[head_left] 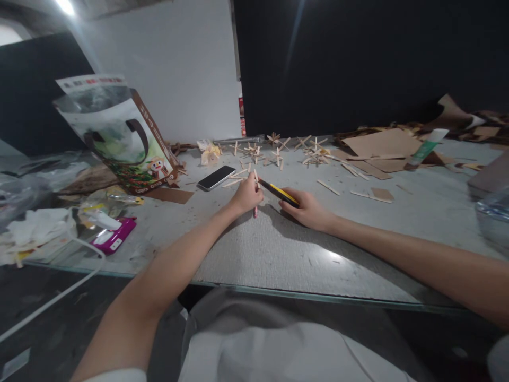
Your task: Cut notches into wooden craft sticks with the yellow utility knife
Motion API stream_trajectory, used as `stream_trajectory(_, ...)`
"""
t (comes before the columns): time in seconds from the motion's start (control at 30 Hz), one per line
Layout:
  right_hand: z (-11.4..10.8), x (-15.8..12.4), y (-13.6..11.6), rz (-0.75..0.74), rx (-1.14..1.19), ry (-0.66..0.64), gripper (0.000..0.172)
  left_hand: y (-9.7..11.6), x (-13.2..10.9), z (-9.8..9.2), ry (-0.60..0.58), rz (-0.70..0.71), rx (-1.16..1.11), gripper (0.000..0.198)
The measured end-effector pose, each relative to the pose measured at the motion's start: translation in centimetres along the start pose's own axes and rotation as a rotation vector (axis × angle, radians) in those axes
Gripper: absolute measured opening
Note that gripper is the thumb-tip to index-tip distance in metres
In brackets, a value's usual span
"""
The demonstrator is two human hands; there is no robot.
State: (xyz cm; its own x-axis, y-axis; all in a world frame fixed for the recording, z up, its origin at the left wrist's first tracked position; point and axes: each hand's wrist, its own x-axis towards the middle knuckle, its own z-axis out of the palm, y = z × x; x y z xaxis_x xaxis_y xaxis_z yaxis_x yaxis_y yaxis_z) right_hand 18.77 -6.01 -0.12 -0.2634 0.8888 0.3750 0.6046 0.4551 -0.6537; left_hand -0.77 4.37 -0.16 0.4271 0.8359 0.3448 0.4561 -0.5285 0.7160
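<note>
My left hand [245,196] is closed around a thin wooden stick [255,176] that stands upright on the grey table [278,249]; a small pink-red piece shows just below the fist. My right hand [308,209] grips a yellow and black utility knife [279,192], its tip meeting the stick near my left fingers. Both hands rest on the table, close together, at its middle.
A black phone [216,178] lies just behind my left hand. Several small stick constructions [314,154] and loose sticks lie further back. Cardboard pieces [382,146] and a green tube [427,146] sit at the back right. A printed paper bag [119,135], a pink packet [113,236] and plastic clutter fill the left.
</note>
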Motion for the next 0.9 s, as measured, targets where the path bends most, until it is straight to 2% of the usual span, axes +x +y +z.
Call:
stream_trajectory(0.5,-0.03,0.00,-0.07,-0.024,0.050,0.004,0.034,0.74,-0.34,-0.16,-0.010,-0.057,-0.163,0.037)
stream_trajectory(0.9,-0.03,0.01,-0.31,0.010,0.065,-0.014,0.036,0.66,-0.34,-0.36,-0.014,-0.017,-0.122,0.040)
